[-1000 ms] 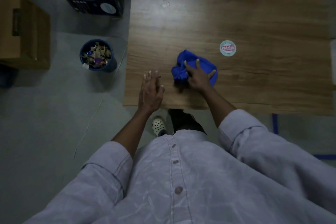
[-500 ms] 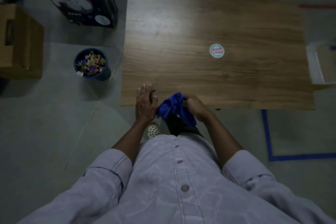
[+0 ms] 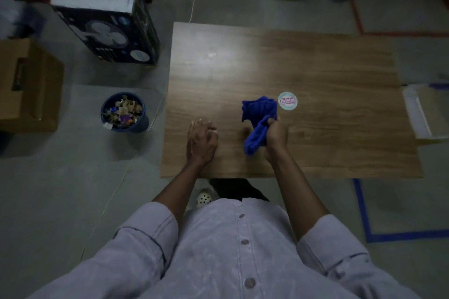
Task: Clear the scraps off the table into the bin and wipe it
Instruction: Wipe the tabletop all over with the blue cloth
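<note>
Head view: right hand (image 3: 275, 135) grips the bunched blue cloth (image 3: 258, 114) on the desk (image 3: 328, 75); left hand (image 3: 201, 141) rests relaxed beside it, the scrap-filled bin (image 3: 124, 112) on the floor farther left

A person stands at the near edge of a wooden table (image 3: 315, 68), a blue cloth (image 3: 260, 109) in one hand.

The right hand (image 3: 275, 135) grips the bunched cloth, whose upper end lies just beside a round sticker (image 3: 287, 101). The left hand (image 3: 201, 139) rests on the tabletop near the near-left corner, fingers loosely bent. On the floor past the table's left edge, a blue bin (image 3: 142, 125) holds scraps (image 3: 122, 110).
</note>
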The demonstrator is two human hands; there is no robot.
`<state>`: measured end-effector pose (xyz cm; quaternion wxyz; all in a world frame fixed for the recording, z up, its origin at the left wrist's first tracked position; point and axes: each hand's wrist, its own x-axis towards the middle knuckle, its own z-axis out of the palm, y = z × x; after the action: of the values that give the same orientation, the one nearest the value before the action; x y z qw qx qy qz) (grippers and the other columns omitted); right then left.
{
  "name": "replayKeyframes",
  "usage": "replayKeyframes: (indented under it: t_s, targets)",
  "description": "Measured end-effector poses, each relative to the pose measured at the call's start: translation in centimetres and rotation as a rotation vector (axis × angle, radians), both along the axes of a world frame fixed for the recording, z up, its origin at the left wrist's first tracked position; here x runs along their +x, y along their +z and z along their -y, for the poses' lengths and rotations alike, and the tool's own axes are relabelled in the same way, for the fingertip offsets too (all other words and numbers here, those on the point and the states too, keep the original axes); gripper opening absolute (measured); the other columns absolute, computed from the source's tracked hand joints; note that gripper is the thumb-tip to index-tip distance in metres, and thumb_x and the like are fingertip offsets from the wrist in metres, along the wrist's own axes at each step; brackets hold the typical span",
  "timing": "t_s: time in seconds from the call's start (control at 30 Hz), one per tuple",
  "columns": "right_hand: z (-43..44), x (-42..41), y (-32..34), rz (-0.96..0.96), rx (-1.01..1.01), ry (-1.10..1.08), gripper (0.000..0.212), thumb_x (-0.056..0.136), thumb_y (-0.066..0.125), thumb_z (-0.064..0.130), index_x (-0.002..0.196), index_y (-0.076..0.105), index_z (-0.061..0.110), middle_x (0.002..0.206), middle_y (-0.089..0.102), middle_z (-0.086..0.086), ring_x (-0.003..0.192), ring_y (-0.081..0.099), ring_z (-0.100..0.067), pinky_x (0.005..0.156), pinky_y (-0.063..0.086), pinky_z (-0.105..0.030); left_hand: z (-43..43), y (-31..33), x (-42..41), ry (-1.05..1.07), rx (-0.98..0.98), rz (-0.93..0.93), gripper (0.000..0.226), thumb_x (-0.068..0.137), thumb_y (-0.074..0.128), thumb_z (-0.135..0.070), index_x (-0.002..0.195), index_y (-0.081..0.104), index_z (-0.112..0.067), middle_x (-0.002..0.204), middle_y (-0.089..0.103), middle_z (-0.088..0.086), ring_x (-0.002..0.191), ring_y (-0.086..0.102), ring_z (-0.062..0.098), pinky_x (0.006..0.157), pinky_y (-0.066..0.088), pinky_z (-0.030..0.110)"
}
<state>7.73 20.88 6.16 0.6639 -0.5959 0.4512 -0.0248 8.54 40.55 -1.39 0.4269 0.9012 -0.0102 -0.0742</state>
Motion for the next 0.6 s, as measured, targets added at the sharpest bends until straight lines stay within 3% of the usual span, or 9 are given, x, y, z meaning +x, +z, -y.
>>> replayKeyframes:
  t_s: [0.1, 0.17, 0.2, 0.3, 0.4, 0.5, 0.6]
  targets:
    - [-0.7, 4.5, 0.3, -0.029, -0.428, 0.213, 0.02, 0.104, 0.042, 0.017, 0.106, 0.062, 0.018, 0.095, 0.067, -0.004, 0.089, 0.061, -0.026, 0.073, 0.041, -0.032, 1.2, -0.5, 3.3, -0.012, 0.039, -0.01, 0.032, 0.09, 0.053, -0.026, 0.108, 0.071, -0.006, 0.127, 0.067, 0.016, 0.138, 0.048, 0.03, 0.125, 0.013, 0.033]
    - [-1.7, 7.8, -0.3, 0.031, -0.641, 0.335, 0.028, 0.107, 0.042, 0.024, 0.127, 0.061, 0.016, 0.125, 0.066, -0.008, 0.116, 0.059, -0.028, 0.09, 0.047, -0.037, 1.8, -1.1, 5.8, 0.003, 0.067, -0.009, 0.037, 0.091, 0.051, -0.027, 0.112, 0.07, -0.004, 0.127, 0.068, 0.018, 0.136, 0.05, 0.031, 0.124, 0.015, 0.033]
    - [-2.2, 9.4, -1.0, 0.054, -0.719, 0.399, 0.033, 0.107, 0.043, 0.027, 0.134, 0.059, 0.016, 0.137, 0.062, -0.008, 0.128, 0.053, -0.027, 0.1, 0.046, -0.041, 2.0, -1.4, 7.2, 0.011, 0.083, 0.005, 0.037, 0.091, 0.05, -0.028, 0.112, 0.07, -0.005, 0.125, 0.068, 0.017, 0.134, 0.052, 0.031, 0.124, 0.015, 0.033]
    - [-3.7, 13.2, -4.1, 0.007, -0.894, 0.707, 0.044, 0.105, 0.044, 0.043, 0.144, 0.052, 0.023, 0.15, 0.051, -0.006, 0.14, 0.042, -0.026, 0.108, 0.042, -0.05, 2.0, -2.2, 11.4, 0.044, 0.115, 0.05, 0.038, 0.092, 0.046, -0.027, 0.112, 0.07, -0.007, 0.125, 0.068, 0.015, 0.132, 0.052, 0.031, 0.124, 0.017, 0.038]
    - [-4.6, 16.0, -7.5, -0.121, -1.001, 1.053, 0.06, 0.099, 0.046, 0.048, 0.157, 0.034, 0.032, 0.168, 0.023, 0.0, 0.157, 0.011, -0.024, 0.122, 0.019, -0.054, 1.9, -2.9, 16.2, 0.112, 0.143, 0.086, 0.044, 0.085, 0.039, -0.023, 0.108, 0.072, -0.006, 0.122, 0.069, 0.016, 0.13, 0.054, 0.034, 0.123, 0.02, 0.048]
    - [-4.7, 18.7, -10.2, -0.085, -1.082, 1.087, 0.059, 0.098, 0.042, 0.053, 0.155, 0.037, 0.038, 0.17, 0.014, 0.006, 0.158, -0.002, -0.024, 0.124, -0.002, -0.059, 1.9, -3.6, 20.5, 0.095, 0.182, 0.134, 0.05, 0.08, 0.038, -0.021, 0.116, 0.07, -0.005, 0.126, 0.067, 0.017, 0.132, 0.052, 0.036, 0.121, 0.022, 0.049]
    - [-3.8, 21.9, -11.4, 0.005, -1.119, 0.928, 0.046, 0.091, 0.048, 0.055, 0.129, 0.061, 0.034, 0.167, 0.026, -0.001, 0.158, 0.005, -0.029, 0.125, 0.001, -0.057, 1.6, -4.4, 24.3, 0.048, 0.241, 0.201, 0.046, 0.093, 0.044, -0.016, 0.135, 0.06, -0.009, 0.139, 0.06, 0.014, 0.138, 0.047, 0.035, 0.12, 0.02, 0.046]
